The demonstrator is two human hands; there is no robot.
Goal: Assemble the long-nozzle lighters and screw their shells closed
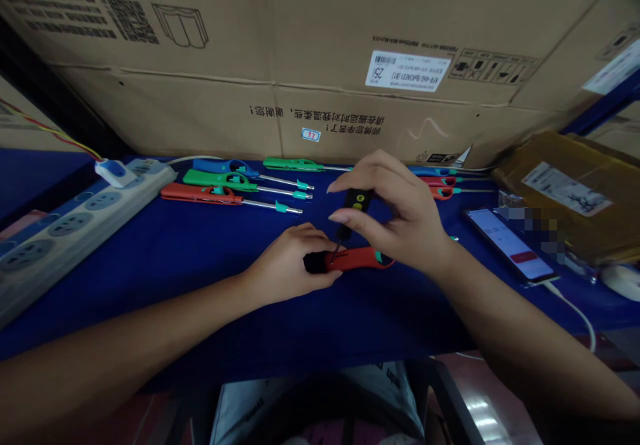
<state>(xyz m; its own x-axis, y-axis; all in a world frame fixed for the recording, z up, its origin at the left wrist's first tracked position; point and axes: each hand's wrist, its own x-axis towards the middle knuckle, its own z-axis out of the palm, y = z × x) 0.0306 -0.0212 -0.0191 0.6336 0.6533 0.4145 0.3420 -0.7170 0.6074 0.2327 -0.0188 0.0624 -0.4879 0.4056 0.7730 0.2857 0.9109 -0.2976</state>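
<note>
My left hand [285, 265] is closed around one end of a red utility lighter [359, 258], holding it low over the blue surface. In my right hand [407, 222], thumb and fingers grip the black handle of a screwdriver [358, 200] with yellow-green marks. Its thin shaft slants down, and the tip meets the lighter's red body near my left fingers. To the left lie a blue lighter [220, 166], a green lighter [220, 180] and another red lighter [200, 194], all with metal stems. A second green lighter [293, 164] lies behind, partly hidden by my right hand.
A large cardboard box [200, 105] walls off the back. On the left is a power strip [90, 208] with a plug [116, 172]. More lighters [440, 181] lie beyond my right hand. A cabled phone [510, 242] and a taped carton [575, 192] occupy the right.
</note>
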